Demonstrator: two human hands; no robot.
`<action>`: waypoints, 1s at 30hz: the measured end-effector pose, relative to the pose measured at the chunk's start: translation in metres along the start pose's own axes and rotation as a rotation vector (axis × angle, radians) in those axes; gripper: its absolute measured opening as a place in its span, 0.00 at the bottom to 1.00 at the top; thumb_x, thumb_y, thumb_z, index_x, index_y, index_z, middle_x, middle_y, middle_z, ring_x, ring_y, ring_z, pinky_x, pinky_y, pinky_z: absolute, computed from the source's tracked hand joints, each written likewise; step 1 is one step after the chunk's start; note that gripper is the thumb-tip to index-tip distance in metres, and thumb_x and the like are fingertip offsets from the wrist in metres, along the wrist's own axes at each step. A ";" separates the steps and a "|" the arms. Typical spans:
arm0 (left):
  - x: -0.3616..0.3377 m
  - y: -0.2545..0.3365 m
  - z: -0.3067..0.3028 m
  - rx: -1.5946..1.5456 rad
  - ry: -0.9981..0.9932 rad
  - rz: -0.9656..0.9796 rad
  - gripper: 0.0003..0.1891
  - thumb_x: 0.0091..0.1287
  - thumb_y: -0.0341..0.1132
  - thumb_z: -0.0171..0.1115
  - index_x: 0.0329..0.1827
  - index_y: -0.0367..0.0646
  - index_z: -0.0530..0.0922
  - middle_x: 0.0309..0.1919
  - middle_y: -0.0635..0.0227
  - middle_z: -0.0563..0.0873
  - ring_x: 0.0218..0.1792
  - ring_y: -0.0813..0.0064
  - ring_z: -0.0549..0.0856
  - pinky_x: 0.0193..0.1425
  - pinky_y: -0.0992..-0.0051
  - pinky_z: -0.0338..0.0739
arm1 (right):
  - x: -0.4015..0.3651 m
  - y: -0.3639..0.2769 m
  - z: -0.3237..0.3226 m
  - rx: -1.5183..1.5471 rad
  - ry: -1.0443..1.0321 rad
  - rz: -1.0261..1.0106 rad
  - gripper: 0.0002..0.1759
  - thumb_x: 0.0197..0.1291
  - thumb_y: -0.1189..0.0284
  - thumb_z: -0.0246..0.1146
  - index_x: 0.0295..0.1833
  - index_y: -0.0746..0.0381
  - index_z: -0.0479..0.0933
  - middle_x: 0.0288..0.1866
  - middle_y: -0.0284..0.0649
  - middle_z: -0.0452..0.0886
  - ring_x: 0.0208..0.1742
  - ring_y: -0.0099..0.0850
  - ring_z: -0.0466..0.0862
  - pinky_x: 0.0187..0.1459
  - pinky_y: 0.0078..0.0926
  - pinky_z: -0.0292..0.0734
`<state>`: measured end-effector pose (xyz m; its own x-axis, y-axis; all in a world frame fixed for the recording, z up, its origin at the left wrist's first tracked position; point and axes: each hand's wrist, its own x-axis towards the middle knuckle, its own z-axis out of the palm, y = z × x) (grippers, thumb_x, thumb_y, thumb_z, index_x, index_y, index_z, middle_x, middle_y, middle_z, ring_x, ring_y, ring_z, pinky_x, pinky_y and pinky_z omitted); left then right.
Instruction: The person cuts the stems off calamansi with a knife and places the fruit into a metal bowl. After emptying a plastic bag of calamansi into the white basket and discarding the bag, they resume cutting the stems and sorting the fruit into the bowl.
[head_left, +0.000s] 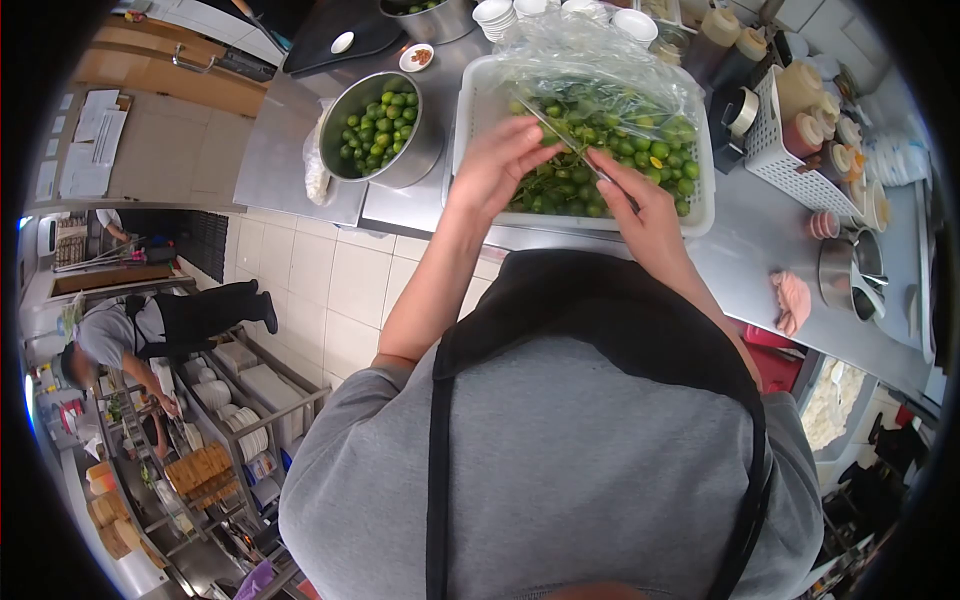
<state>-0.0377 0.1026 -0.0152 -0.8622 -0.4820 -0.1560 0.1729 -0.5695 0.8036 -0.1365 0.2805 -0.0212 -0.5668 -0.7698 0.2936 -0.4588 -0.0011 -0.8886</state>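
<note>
My right hand (645, 215) is wrapped around the dark handle of a knife (575, 145), its thin blade slanting up to the left. Close to the blade, the fingers of my left hand (500, 165) are drawn together; what they hold is too small to make out. Both hands are above a white plastic crate (708, 190) of small green limes (640, 150), some with stems and leaves. A clear plastic bag (620, 75) covers the crate's far side. Left of the crate, a steel pot (425, 155) contains more loose limes.
Small white cups (495, 15) and a dish of reddish bits (416, 57) stand behind. Rightward are a white basket (765, 145) of sauce bottles, a pink cloth (790, 300) and a metal container (838, 270). Another person (130, 330) works at left among shelves.
</note>
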 end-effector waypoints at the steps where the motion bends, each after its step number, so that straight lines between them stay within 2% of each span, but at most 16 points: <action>1: 0.002 0.005 -0.005 0.000 0.001 0.001 0.10 0.60 0.25 0.60 0.44 0.35 0.75 0.42 0.61 0.81 0.44 0.72 0.81 0.51 0.73 0.78 | -0.001 0.000 -0.001 0.000 -0.001 0.000 0.17 0.62 0.70 0.56 0.56 0.58 0.73 0.45 0.45 0.80 0.42 0.35 0.80 0.44 0.25 0.73; 3: 0.007 0.017 -0.021 -0.006 0.031 0.165 0.11 0.60 0.26 0.60 0.46 0.34 0.76 0.39 0.62 0.83 0.40 0.69 0.83 0.52 0.70 0.78 | -0.004 0.001 -0.004 0.002 -0.070 0.049 0.17 0.62 0.71 0.56 0.56 0.58 0.73 0.48 0.45 0.80 0.45 0.34 0.80 0.47 0.25 0.72; 5: 0.014 0.037 -0.050 0.224 0.229 0.336 0.11 0.60 0.26 0.61 0.45 0.35 0.76 0.40 0.63 0.83 0.40 0.71 0.83 0.50 0.74 0.77 | -0.007 -0.001 -0.007 0.047 -0.064 0.081 0.17 0.62 0.72 0.56 0.57 0.59 0.73 0.49 0.44 0.79 0.46 0.32 0.79 0.48 0.24 0.72; 7: 0.010 0.060 -0.061 0.697 0.504 0.533 0.13 0.58 0.27 0.63 0.46 0.34 0.76 0.41 0.63 0.82 0.41 0.74 0.82 0.48 0.77 0.75 | -0.008 -0.007 -0.013 0.093 -0.058 0.112 0.17 0.63 0.73 0.55 0.58 0.60 0.72 0.50 0.44 0.79 0.47 0.31 0.79 0.49 0.24 0.71; 9: 0.013 0.072 -0.081 0.919 0.653 0.744 0.14 0.54 0.27 0.67 0.44 0.34 0.77 0.41 0.62 0.82 0.41 0.73 0.81 0.49 0.75 0.74 | -0.008 -0.014 -0.019 0.134 0.137 -0.023 0.18 0.63 0.74 0.54 0.59 0.63 0.70 0.52 0.44 0.78 0.49 0.28 0.78 0.51 0.23 0.70; 11: 0.016 0.070 -0.084 1.032 0.695 0.794 0.16 0.53 0.28 0.68 0.44 0.35 0.77 0.39 0.63 0.82 0.41 0.74 0.80 0.50 0.76 0.74 | -0.012 -0.010 -0.025 0.140 0.197 -0.017 0.19 0.63 0.75 0.53 0.60 0.64 0.69 0.47 0.42 0.80 0.43 0.26 0.78 0.46 0.22 0.70; 13: 0.021 0.058 -0.076 0.888 0.545 0.719 0.16 0.51 0.29 0.69 0.43 0.36 0.78 0.38 0.64 0.82 0.38 0.76 0.80 0.47 0.76 0.74 | -0.006 0.008 -0.026 0.164 -0.033 0.480 0.19 0.65 0.73 0.52 0.61 0.64 0.68 0.35 0.35 0.77 0.32 0.22 0.72 0.38 0.20 0.69; 14: 0.022 0.053 -0.074 0.963 0.507 0.663 0.14 0.52 0.29 0.69 0.41 0.37 0.79 0.36 0.65 0.82 0.34 0.77 0.80 0.42 0.77 0.75 | -0.011 0.038 -0.022 0.057 -0.181 0.387 0.19 0.66 0.71 0.51 0.62 0.63 0.67 0.27 0.30 0.68 0.27 0.19 0.65 0.31 0.18 0.64; 15: 0.027 0.045 -0.071 0.996 0.462 0.663 0.11 0.53 0.29 0.67 0.38 0.36 0.80 0.34 0.65 0.83 0.31 0.78 0.81 0.38 0.78 0.75 | -0.010 0.032 -0.023 0.053 -0.172 0.377 0.19 0.66 0.71 0.51 0.62 0.63 0.67 0.27 0.30 0.68 0.27 0.19 0.65 0.31 0.18 0.64; 17: 0.029 0.029 -0.053 1.078 0.367 0.614 0.09 0.53 0.30 0.66 0.36 0.36 0.81 0.31 0.63 0.84 0.31 0.78 0.81 0.38 0.79 0.75 | -0.015 0.014 -0.027 0.197 -0.018 0.382 0.19 0.66 0.70 0.51 0.62 0.62 0.67 0.26 0.29 0.67 0.26 0.18 0.64 0.31 0.15 0.63; 19: 0.034 0.007 -0.033 1.108 0.236 0.432 0.08 0.53 0.30 0.65 0.34 0.37 0.81 0.30 0.60 0.84 0.31 0.75 0.82 0.37 0.78 0.75 | -0.011 0.001 -0.034 0.203 0.008 0.327 0.20 0.66 0.70 0.51 0.62 0.62 0.67 0.27 0.29 0.69 0.28 0.17 0.66 0.32 0.13 0.63; 22: 0.045 -0.026 -0.006 1.335 0.024 0.403 0.08 0.52 0.33 0.67 0.32 0.40 0.82 0.32 0.61 0.84 0.32 0.69 0.82 0.37 0.74 0.75 | -0.016 -0.002 -0.027 0.286 0.366 0.017 0.19 0.66 0.70 0.51 0.61 0.64 0.68 0.27 0.29 0.70 0.28 0.17 0.68 0.32 0.14 0.64; 23: 0.048 -0.036 0.001 1.406 -0.029 0.384 0.09 0.51 0.35 0.68 0.32 0.40 0.82 0.31 0.60 0.83 0.33 0.65 0.82 0.39 0.71 0.75 | -0.014 0.008 -0.028 0.285 0.369 0.019 0.19 0.66 0.70 0.51 0.61 0.64 0.68 0.27 0.29 0.70 0.28 0.17 0.68 0.32 0.14 0.64; 25: 0.052 -0.056 0.009 1.597 -0.091 0.499 0.12 0.48 0.39 0.70 0.31 0.41 0.82 0.32 0.60 0.81 0.37 0.60 0.80 0.42 0.67 0.73 | -0.005 0.031 -0.031 0.136 -0.032 0.403 0.19 0.66 0.71 0.51 0.62 0.62 0.67 0.27 0.30 0.70 0.28 0.17 0.68 0.32 0.14 0.65; 27: 0.055 -0.067 0.013 1.583 -0.119 0.499 0.14 0.44 0.38 0.71 0.31 0.39 0.81 0.33 0.59 0.80 0.42 0.58 0.77 0.48 0.65 0.73 | -0.008 0.035 -0.026 0.147 0.030 0.328 0.19 0.65 0.71 0.51 0.62 0.60 0.67 0.25 0.30 0.69 0.27 0.18 0.67 0.32 0.15 0.65; 30: 0.057 -0.062 0.011 1.332 -0.116 0.431 0.13 0.47 0.34 0.69 0.34 0.38 0.80 0.33 0.60 0.80 0.37 0.63 0.80 0.44 0.69 0.75 | -0.010 0.014 -0.023 0.175 0.138 0.265 0.20 0.66 0.72 0.50 0.63 0.58 0.65 0.24 0.32 0.67 0.26 0.19 0.67 0.32 0.17 0.65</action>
<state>-0.1028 0.1175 -0.0677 -0.9028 -0.3607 0.2341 -0.0884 0.6885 0.7198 -0.1526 0.3028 -0.0287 -0.7434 -0.6642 0.0789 -0.1654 0.0683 -0.9839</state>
